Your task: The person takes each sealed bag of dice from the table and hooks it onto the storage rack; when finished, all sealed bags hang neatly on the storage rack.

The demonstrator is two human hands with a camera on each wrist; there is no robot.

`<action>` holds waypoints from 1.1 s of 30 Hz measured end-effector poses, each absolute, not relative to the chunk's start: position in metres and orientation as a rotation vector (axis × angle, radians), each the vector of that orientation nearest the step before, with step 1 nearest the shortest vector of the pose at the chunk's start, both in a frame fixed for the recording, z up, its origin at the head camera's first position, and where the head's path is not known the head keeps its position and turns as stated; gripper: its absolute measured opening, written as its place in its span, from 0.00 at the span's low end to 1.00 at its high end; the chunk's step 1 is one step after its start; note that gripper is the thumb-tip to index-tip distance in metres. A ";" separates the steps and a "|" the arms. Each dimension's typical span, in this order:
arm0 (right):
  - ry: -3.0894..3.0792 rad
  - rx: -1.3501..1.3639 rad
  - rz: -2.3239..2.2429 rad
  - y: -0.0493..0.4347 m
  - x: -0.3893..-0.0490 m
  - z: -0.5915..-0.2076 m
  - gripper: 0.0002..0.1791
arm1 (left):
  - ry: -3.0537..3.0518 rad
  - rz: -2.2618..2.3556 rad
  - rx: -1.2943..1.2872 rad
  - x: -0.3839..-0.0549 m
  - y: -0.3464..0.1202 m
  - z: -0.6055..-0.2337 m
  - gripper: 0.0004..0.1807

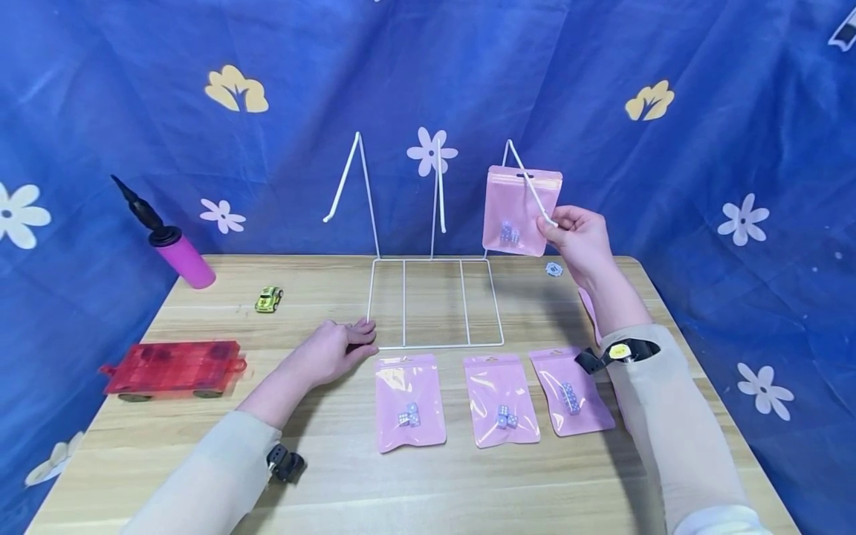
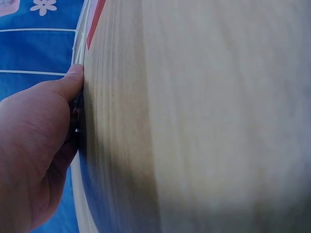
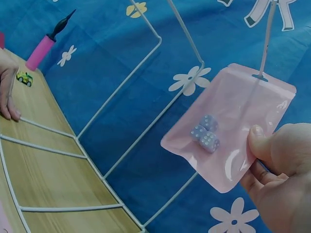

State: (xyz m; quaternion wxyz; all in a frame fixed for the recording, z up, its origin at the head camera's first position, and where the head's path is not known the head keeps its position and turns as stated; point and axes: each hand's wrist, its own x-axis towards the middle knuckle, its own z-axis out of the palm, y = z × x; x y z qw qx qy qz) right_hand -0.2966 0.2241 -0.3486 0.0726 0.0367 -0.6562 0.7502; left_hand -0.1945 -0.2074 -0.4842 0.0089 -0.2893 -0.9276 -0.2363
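My right hand [image 1: 580, 239] pinches the lower side of a pink zip bag [image 3: 228, 97] between thumb and fingers. Inside the bag are several pale purple dice [image 3: 206, 133]. The right prong of a white wire rack [image 1: 500, 305] passes through the bag's hang hole, and the bag sits partway along it, upright above the table. With thumb and fingers at the rack's front left corner, my left hand [image 1: 339, 348] grips the wire low against the tabletop. The rack's left and middle prongs are bare. In the left wrist view, the left hand's fingertips are partly hidden behind the table.
Three pink bags of dice [image 1: 410, 401] lie before the rack, and another bag [image 1: 588, 306] is partly hidden under the right arm. On the left are a red toy wagon base [image 1: 174, 365], a yellow-green toy car [image 1: 269, 299] and a pink pump [image 1: 186, 261]. A poker chip [image 1: 553, 269] lies behind right.
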 end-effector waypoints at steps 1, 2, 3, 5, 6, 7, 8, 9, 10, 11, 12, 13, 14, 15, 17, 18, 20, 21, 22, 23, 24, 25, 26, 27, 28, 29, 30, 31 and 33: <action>-1.984 0.105 2.233 0.224 -0.297 -0.349 0.08 | -2.897 -0.742 -0.901 -0.194 -0.207 -0.484 0.22; -1.995 0.100 2.215 0.225 -0.297 -0.348 0.07 | -2.896 -0.743 -0.901 -0.194 -0.207 -0.484 0.22; -2.012 0.098 2.187 0.225 -0.297 -0.348 0.07 | -2.896 -0.743 -0.900 -0.194 -0.208 -0.484 0.21; -2.044 0.101 2.126 0.229 -0.296 -0.348 0.06 | -2.895 -0.745 -0.901 -0.194 -0.207 -0.484 0.21; -2.055 0.105 2.100 0.231 -0.295 -0.348 0.06 | -2.895 -0.744 -0.903 -0.194 -0.207 -0.484 0.21; -2.064 0.112 2.080 0.234 -0.294 -0.348 0.07 | -2.898 -0.746 -0.901 -0.194 -0.207 -0.484 0.21; -2.073 0.121 2.065 0.237 -0.293 -0.348 0.07 | -2.898 -0.745 -0.903 -0.194 -0.207 -0.484 0.21; -2.077 0.132 2.060 0.241 -0.292 -0.349 0.08 | -2.901 -0.745 -0.900 -0.195 -0.207 -0.484 0.21; -2.079 0.142 2.064 0.246 -0.290 -0.350 0.10 | -2.902 -0.747 -0.899 -0.195 -0.206 -0.484 0.22; -2.084 0.147 2.068 0.250 -0.289 -0.351 0.11 | -2.899 -0.747 -0.902 -0.195 -0.207 -0.484 0.22; -2.099 0.150 2.064 0.255 -0.287 -0.351 0.12 | -2.897 -0.748 -0.901 -0.195 -0.207 -0.484 0.22; -2.127 0.148 2.047 0.260 -0.284 -0.352 0.13 | -2.897 -0.750 -0.898 -0.195 -0.207 -0.485 0.22; -2.154 0.144 2.031 0.266 -0.281 -0.354 0.13 | -2.893 -0.751 -0.899 -0.195 -0.207 -0.485 0.21; -2.182 0.139 2.017 0.271 -0.278 -0.355 0.14 | -2.890 -0.751 -0.899 -0.195 -0.207 -0.485 0.21; -2.240 0.124 1.983 0.282 -0.271 -0.358 0.13 | -2.880 -0.753 -0.908 -0.195 -0.208 -0.486 0.21; -2.264 0.118 1.977 0.288 -0.268 -0.359 0.13 | -2.882 -0.754 -0.906 -0.195 -0.208 -0.485 0.21; -2.279 0.106 2.005 0.301 -0.261 -0.363 0.14 | -2.892 -0.752 -0.903 -0.195 -0.208 -0.485 0.21; -2.292 0.097 2.005 0.307 -0.258 -0.365 0.15 | -2.898 -0.749 -0.901 -0.195 -0.208 -0.485 0.22; -2.311 0.084 1.997 0.313 -0.255 -0.366 0.16 | -2.905 -0.748 -0.899 -0.195 -0.208 -0.485 0.22; -2.333 0.069 1.984 0.319 -0.252 -0.368 0.17 | -2.913 -0.747 -0.895 -0.195 -0.208 -0.485 0.22; -2.354 0.053 1.969 0.325 -0.249 -0.369 0.18 | -2.921 -0.747 -0.890 -0.195 -0.208 -0.485 0.22; -2.375 0.036 1.944 0.330 -0.246 -0.371 0.19 | -2.925 -0.747 -0.889 -0.196 -0.208 -0.485 0.22; -2.401 0.019 1.912 0.335 -0.244 -0.373 0.20 | -2.926 -0.746 -0.889 -0.196 -0.207 -0.484 0.22; -2.425 0.003 1.884 0.340 -0.242 -0.374 0.20 | -2.926 -0.745 -0.891 -0.196 -0.207 -0.484 0.22; -2.431 -0.011 1.888 0.345 -0.240 -0.376 0.21 | -2.923 -0.745 -0.895 -0.195 -0.207 -0.484 0.22; -2.435 -0.023 1.892 0.350 -0.238 -0.378 0.21 | -2.921 -0.744 -0.897 -0.195 -0.207 -0.484 0.22; -2.436 -0.034 1.905 0.355 -0.236 -0.380 0.21 | -2.920 -0.740 -0.898 -0.195 -0.207 -0.484 0.22; -2.438 -0.043 1.919 0.360 -0.235 -0.383 0.22 | -2.919 -0.739 -0.899 -0.195 -0.207 -0.484 0.22; -2.461 -0.064 1.925 0.369 -0.233 -0.388 0.23 | -2.918 -0.732 -0.900 -0.195 -0.207 -0.485 0.22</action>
